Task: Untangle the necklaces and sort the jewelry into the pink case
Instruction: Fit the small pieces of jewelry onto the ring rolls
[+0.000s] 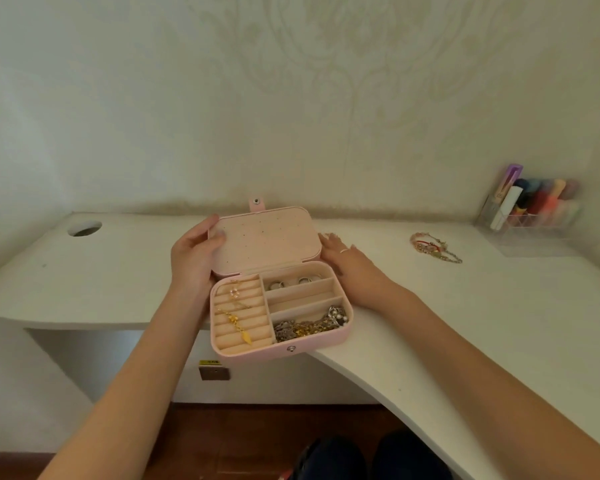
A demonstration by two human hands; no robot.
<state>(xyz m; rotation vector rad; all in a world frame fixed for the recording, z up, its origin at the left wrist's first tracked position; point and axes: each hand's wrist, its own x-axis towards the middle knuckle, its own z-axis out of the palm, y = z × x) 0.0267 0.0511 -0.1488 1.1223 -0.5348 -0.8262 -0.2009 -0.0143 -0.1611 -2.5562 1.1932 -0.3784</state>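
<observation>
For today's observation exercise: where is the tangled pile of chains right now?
In the head view, the tangled pile of chains sits in the front-right compartment of the open pink case, just before the empty middle compartment.

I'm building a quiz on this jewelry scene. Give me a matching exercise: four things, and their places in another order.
Things:
1. silver rings
2. tangled chains
3. gold chain
4. loose bracelets

Places:
A. on the ring-roll section, left side of the pink case
B. on the desk, right of the case
C. case's far right compartment
D. case's near right compartment

Pairs: 1-C, 2-D, 3-A, 4-B
</observation>
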